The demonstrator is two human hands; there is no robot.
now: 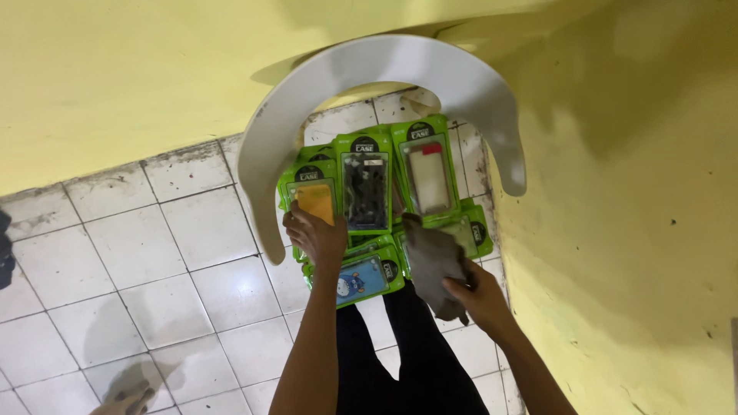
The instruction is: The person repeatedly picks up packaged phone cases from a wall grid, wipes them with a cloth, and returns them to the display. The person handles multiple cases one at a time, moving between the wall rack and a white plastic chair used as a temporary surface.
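At the bottom centre of the frame were the person's dark trousers, with both bare forearms reaching up from there. The right hand, right of centre, was clamped on a crumpled grey cloth, the fingers closed round its lower end while the rest of the cloth lay up against the packages. The left hand, just left of centre, rested with curled fingers on a green package holding an orange phone case; whether it gripped the package or only steadied it could not be told from this angle. Below that hand, a package with a blue cartoon case lay tilted. Higher, near the middle of the frame, a green package with a dark patterned case and one with a pale case lay side by side, overlapping others in the pile. A white curved horseshoe-shaped board arched around the pile. Beyond it, white floor tiles met the yellow wall in the upper left.
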